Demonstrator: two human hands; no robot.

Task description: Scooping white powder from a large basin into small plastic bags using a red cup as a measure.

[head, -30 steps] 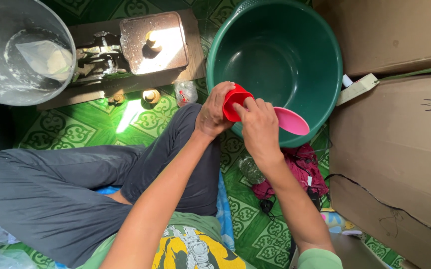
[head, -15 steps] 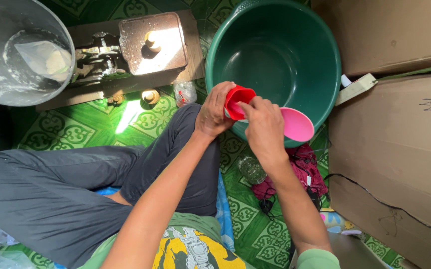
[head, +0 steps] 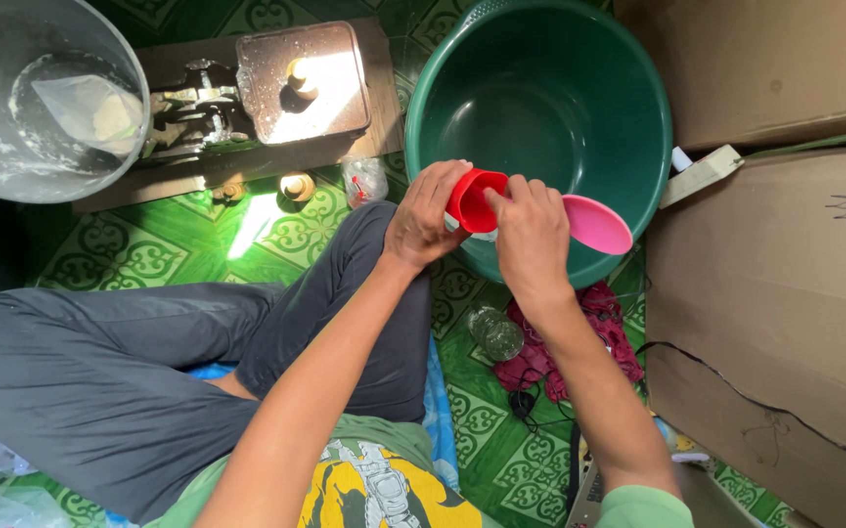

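Note:
My left hand (head: 425, 217) grips a small red cup (head: 472, 199) at the near rim of a big green plastic basin (head: 540, 127). My right hand (head: 531, 237) holds a pink scoop-like piece (head: 595, 224) that sticks out to the right over the basin's rim, its fingers touching the red cup. Both hands meet just over the basin's near edge. The inside of the basin looks bare. What is inside the cup is hidden.
A grey metal bowl (head: 12, 147) holding a plastic bag sits at top left. Beside it stands a wooden board with a metal press (head: 276, 88). Cardboard boxes (head: 775, 284) line the right. A glass jar (head: 496, 332) and dark red cloth (head: 609, 337) lie on the green patterned mat.
The pink piece in my right hand has swung slightly outward to the right, and the red cup has tilted a little. Both hands stay at the basin's rim.

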